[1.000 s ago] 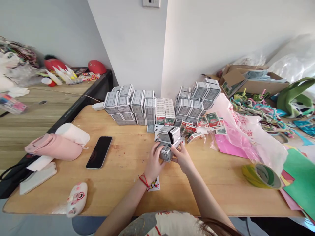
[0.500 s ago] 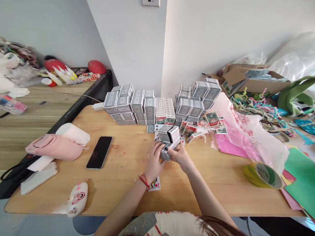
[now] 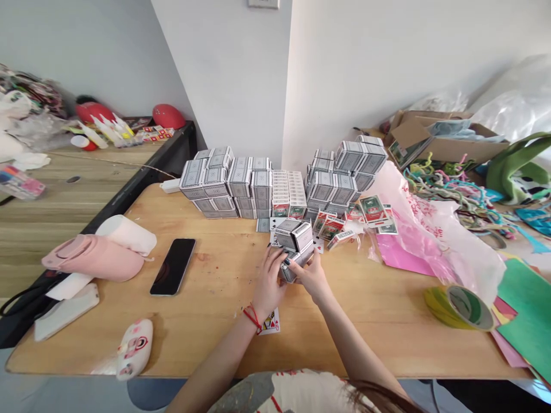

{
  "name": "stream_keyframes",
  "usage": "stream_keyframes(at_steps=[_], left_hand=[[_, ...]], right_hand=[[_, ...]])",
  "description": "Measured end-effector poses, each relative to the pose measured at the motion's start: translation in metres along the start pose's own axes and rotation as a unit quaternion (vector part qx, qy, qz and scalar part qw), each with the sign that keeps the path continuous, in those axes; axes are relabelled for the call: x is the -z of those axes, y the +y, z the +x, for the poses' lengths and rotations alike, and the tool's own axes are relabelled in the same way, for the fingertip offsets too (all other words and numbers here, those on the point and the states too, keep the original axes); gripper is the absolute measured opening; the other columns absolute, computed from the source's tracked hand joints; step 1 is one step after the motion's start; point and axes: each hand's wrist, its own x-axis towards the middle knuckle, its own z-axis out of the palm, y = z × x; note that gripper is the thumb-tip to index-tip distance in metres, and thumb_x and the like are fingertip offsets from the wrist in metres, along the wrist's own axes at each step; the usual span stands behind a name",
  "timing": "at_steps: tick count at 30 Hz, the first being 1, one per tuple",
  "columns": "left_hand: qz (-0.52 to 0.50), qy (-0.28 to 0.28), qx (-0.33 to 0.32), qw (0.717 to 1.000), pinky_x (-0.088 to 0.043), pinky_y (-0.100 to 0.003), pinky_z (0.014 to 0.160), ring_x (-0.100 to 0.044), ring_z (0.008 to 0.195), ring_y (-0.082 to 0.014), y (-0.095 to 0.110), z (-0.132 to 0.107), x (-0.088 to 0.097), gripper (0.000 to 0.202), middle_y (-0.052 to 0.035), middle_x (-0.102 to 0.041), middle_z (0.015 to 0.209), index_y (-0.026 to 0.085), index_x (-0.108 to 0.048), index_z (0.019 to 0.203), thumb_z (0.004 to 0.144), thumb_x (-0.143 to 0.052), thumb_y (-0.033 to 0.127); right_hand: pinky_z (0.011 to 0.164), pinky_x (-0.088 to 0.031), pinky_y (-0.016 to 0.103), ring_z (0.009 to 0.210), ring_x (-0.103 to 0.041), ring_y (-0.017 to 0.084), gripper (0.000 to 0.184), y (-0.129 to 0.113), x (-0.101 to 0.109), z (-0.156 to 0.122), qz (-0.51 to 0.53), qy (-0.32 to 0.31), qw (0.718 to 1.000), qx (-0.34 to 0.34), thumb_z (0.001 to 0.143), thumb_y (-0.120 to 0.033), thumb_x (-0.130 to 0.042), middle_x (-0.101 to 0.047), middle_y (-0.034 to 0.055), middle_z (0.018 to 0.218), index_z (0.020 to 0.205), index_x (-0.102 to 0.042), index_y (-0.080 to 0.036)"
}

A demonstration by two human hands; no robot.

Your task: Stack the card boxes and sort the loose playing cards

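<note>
My left hand [image 3: 270,282] and my right hand [image 3: 310,278] meet at the middle of the wooden table [image 3: 215,321]. Both close around a small grey-patterned card box [image 3: 290,269] at the bottom of a little pile. Two more such boxes [image 3: 295,234] sit stacked just behind it, touching my fingertips. A red cord circles my left wrist. Under my left forearm lies a loose playing card [image 3: 272,321].
Stacks of grey card boxes [image 3: 228,180] line the wall, more [image 3: 342,172] at the right. Loose green and red card packs [image 3: 370,211] lie by a pink plastic bag [image 3: 422,229]. A phone [image 3: 173,266], pink pouch [image 3: 92,257], tape roll [image 3: 458,307] and coloured paper [image 3: 525,315] surround them.
My hands have drawn closer together and tightened on the bottom box, lifting or tilting it slightly. The stacked boxes behind have barely shifted.
</note>
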Motion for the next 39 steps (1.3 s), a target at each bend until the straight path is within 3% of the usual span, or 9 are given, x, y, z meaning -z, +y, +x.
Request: stream_keyframes(at_steps=[4,8,10,16,27,30,34,36,39], left_hand=[[-0.018,0.004,0.025,1.0,-0.026,-0.048,0.104,-0.018,0.132,-0.0253,0.007,-0.002,0.004,0.058,-0.0061,-0.023,0.139,0.026,-0.042,0.119,0.069,-0.049,-0.001],[-0.09,-0.036,0.047,0.994,-0.023,-0.045,0.107,-0.013,0.132,-0.028,0.017,-0.003,0.012,0.064,-0.0073,-0.013,0.141,0.025,-0.041,0.122,0.064,-0.056,0.001],[-0.133,-0.027,0.082,0.987,-0.024,-0.044,0.106,-0.014,0.132,-0.0279,0.016,-0.003,0.012,0.065,-0.0083,-0.017,0.139,0.025,-0.038,0.124,0.066,-0.06,0.008],[-0.225,0.058,0.212,0.949,-0.038,-0.039,0.095,-0.046,0.113,-0.0211,-0.003,0.001,-0.002,0.046,-0.0097,-0.047,0.121,0.022,-0.04,0.122,0.079,-0.053,0.033],[-0.225,0.108,0.236,0.939,-0.04,-0.033,0.091,-0.051,0.107,-0.0187,-0.002,0.001,-0.004,0.042,-0.0076,-0.055,0.115,0.02,-0.052,0.113,0.075,-0.057,0.037],[-0.274,0.113,0.23,0.927,-0.042,-0.032,0.089,-0.052,0.106,-0.0194,0.004,0.0,-0.002,0.043,-0.0088,-0.055,0.116,0.018,-0.049,0.115,0.076,-0.056,0.037],[-0.35,0.096,0.203,0.909,-0.044,-0.032,0.088,-0.052,0.107,-0.02,0.017,0.003,0.008,0.06,-0.0097,-0.051,0.119,0.02,-0.033,0.127,0.075,-0.058,0.034],[-0.354,0.07,0.194,0.912,-0.044,-0.033,0.089,-0.052,0.107,-0.0204,0.023,0.008,0.016,0.071,-0.0096,-0.051,0.118,0.021,-0.025,0.131,0.072,-0.062,0.033],[-0.327,0.024,0.2,0.924,-0.043,-0.034,0.091,-0.05,0.109,-0.0216,0.032,0.016,0.026,0.072,-0.0092,-0.051,0.119,0.021,-0.03,0.129,0.068,-0.066,0.032]], right_hand=[[0.06,-0.055,0.034,0.087,-0.06,0.022,0.074,0.008,0.005,-0.003,0.05,-0.041,0.997,-0.033,0.061,-0.039,-0.069,-0.054,0.0068,0.113,0.122,-0.028,-0.03],[0.057,-0.055,0.033,0.075,-0.062,0.018,0.069,0.01,0.012,0.0,0.074,-0.037,0.994,-0.073,0.063,-0.039,-0.068,-0.057,0.0026,0.106,0.12,-0.029,-0.034],[0.057,-0.055,0.034,0.07,-0.062,0.016,0.066,0.01,0.013,0.001,0.071,-0.033,0.994,-0.077,0.063,-0.039,-0.068,-0.059,0.0011,0.098,0.117,-0.031,-0.034],[0.061,-0.056,0.039,0.076,-0.061,0.018,0.063,0.01,0.006,-0.001,0.072,-0.02,0.996,-0.049,0.061,-0.036,-0.07,-0.059,0.0005,0.091,0.111,-0.033,-0.03],[0.063,-0.055,0.038,0.083,-0.061,0.021,0.073,0.022,0.005,0.002,0.087,0.006,0.995,-0.058,0.056,-0.036,-0.074,-0.059,0.0037,0.099,0.113,-0.03,-0.029],[0.067,-0.053,0.037,0.088,-0.061,0.022,0.064,0.02,0.003,-0.003,0.119,-0.035,0.991,-0.051,0.058,-0.038,-0.072,-0.06,0.0047,0.103,0.111,-0.037,-0.028],[0.076,-0.05,0.037,0.095,-0.059,0.025,0.044,0.014,0.005,-0.009,0.149,-0.145,0.978,-0.028,0.064,-0.042,-0.067,-0.062,0.0081,0.104,0.099,-0.054,-0.02],[0.078,-0.048,0.037,0.095,-0.059,0.025,0.04,0.009,0.009,-0.01,0.154,-0.167,0.974,-0.023,0.063,-0.042,-0.068,-0.064,0.0082,0.101,0.095,-0.058,-0.019],[0.082,-0.046,0.039,0.097,-0.058,0.026,0.039,0.002,0.015,-0.011,0.151,-0.187,0.97,-0.026,0.061,-0.04,-0.07,-0.065,0.0079,0.1,0.093,-0.061,-0.019]])
